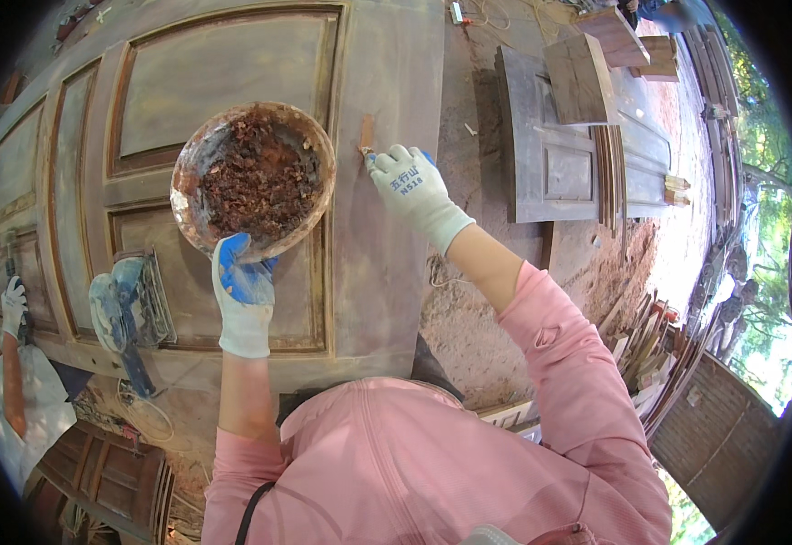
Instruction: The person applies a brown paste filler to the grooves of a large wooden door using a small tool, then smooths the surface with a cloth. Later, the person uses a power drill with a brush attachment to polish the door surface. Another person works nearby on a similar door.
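Left hand (pixel 244 295), grip closed on rim of bowl (pixel 252 177) of brown filler, frame centre-left. Right hand (pixel 411 188), grip pinching small scraper (pixel 366 136) against panelled door (pixel 232 73), upper centre.

— Is there any package, sign or screen near the bowl (pixel 253 177)?

— I see none. There is only one small printed label (pixel 407 180), just to the right of the bowl, on the back of the gloved right hand (pixel 414 186). It is a short blue mark on white cloth, in two lines.
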Tool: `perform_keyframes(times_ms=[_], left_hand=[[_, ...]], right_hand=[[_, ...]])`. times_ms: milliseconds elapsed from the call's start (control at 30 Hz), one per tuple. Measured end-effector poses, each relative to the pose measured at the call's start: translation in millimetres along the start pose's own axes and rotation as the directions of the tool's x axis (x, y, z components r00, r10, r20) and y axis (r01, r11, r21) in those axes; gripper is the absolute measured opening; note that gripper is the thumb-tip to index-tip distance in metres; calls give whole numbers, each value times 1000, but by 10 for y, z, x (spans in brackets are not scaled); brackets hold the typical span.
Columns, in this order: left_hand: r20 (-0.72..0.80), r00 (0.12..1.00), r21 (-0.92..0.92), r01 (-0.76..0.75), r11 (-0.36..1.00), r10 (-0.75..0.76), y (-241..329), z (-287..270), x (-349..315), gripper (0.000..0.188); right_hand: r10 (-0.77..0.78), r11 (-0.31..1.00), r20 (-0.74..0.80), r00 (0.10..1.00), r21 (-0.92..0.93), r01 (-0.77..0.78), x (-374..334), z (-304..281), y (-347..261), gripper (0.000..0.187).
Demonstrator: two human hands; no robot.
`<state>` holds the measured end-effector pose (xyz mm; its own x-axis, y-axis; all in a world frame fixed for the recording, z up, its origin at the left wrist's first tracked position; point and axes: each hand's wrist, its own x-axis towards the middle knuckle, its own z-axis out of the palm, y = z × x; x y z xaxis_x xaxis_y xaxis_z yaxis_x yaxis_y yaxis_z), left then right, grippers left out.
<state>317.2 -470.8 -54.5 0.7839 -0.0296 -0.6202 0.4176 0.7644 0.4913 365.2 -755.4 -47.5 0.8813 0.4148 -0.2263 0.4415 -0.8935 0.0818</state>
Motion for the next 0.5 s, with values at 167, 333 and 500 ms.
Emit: perform_keyframes(times_ms=[167,333,500], left_hand=[[23,999,-11,-31,999,31,-18,47,77,55],[24,999,7,-45,999,45,-7,124,24,56],[-8,997,68,-73,995,73,61,400,-170,26]], right_hand=[[-25,999,75,997,32,22,-81,-78,-89,24],[18,999,19,1000,37,-18,-180,-135,-80,24],[377,848,-223,899,473,-238,-456,14,265,28]])
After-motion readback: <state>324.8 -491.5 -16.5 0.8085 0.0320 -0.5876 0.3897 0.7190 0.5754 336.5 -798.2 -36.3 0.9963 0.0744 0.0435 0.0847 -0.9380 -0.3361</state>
